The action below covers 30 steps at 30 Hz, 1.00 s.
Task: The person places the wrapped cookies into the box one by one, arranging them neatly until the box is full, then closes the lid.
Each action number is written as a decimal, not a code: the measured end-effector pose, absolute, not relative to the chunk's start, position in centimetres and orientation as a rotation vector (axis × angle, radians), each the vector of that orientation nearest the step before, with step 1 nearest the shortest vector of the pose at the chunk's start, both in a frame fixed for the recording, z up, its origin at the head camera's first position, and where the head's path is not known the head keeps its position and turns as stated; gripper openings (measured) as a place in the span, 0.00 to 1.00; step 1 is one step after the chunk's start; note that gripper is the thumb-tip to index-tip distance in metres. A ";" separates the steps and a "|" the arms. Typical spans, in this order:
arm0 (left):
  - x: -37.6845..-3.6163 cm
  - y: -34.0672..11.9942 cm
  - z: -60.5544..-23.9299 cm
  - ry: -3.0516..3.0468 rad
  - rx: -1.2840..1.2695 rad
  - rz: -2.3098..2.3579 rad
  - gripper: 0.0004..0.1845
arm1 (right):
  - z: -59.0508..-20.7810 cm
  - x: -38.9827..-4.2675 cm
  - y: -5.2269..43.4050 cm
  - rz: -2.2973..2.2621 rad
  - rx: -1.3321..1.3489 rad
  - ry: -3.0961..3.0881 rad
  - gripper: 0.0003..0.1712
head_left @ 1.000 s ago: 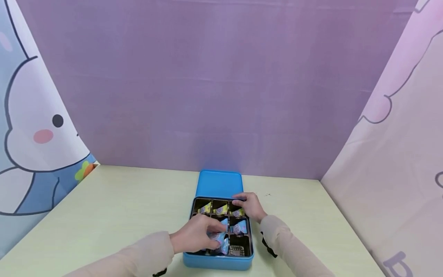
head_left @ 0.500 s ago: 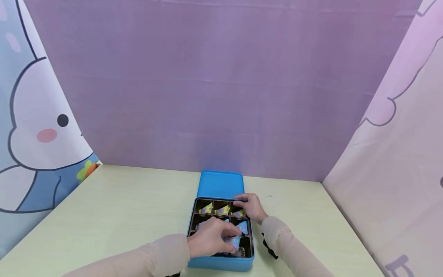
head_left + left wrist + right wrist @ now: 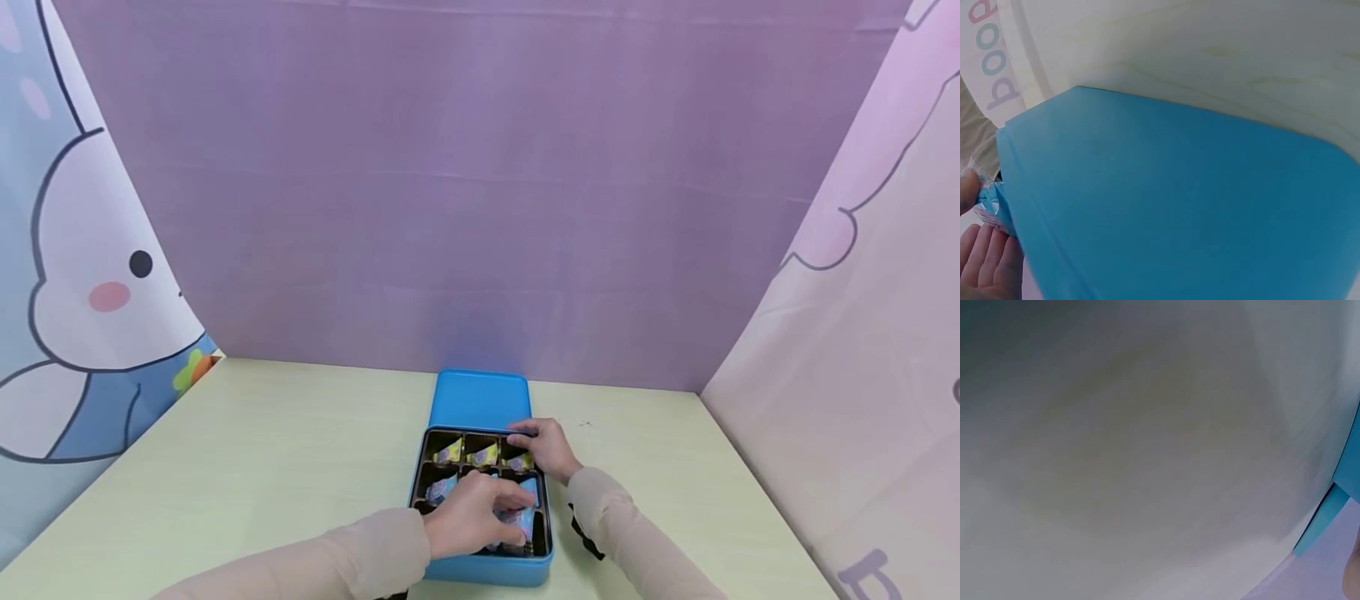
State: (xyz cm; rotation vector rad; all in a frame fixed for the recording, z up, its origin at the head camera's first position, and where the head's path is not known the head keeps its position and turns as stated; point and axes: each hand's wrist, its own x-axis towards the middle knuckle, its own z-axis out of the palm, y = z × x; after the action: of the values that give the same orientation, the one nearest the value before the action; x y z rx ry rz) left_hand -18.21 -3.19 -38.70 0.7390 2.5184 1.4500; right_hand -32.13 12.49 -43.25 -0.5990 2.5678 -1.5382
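Observation:
My left hand (image 3: 468, 518) pinches a blue-wrapped candy (image 3: 517, 523) between thumb and fingers, over the front right compartment of an open blue box (image 3: 487, 572). That same candy (image 3: 994, 209) shows at the left edge of the left wrist view, beside the box's blue side. At the back right corner, my right hand (image 3: 551, 450) grips the rim. Yellow-wrapped candies (image 3: 482, 456) lie in the back row. A blue-wrapped candy (image 3: 441, 489) sits in the middle row's left compartment, and another (image 3: 531, 486) at its right. My left hand hides much of the front row.
The blue lid (image 3: 480, 398) lies behind the box, near the purple back panel (image 3: 480, 208). Both stand on a pale wooden table (image 3: 300, 442). Printed cartoon panels rise at the left and right.
My left hand has moved right with the blue-wrapped candy, from the front middle of the box to the front right compartment. My right hand stays at the corner.

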 end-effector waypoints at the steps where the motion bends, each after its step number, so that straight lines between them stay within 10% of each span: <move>1: -18.2 -3.1 -38.8 2.517 0.732 1.455 0.20 | -43.2 -32.1 12.5 -1.536 -0.598 2.567 0.12; 30: -18.8 -2.1 -40.2 2.473 0.692 1.503 0.18 | -43.2 -32.2 12.6 -1.520 -0.624 2.574 0.12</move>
State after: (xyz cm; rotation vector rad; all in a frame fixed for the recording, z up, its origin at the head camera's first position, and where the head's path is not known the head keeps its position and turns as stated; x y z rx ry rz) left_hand -18.78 -2.13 -40.25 0.6918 2.4734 1.5032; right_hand -32.22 12.61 -43.23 -0.6236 2.5739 -1.5197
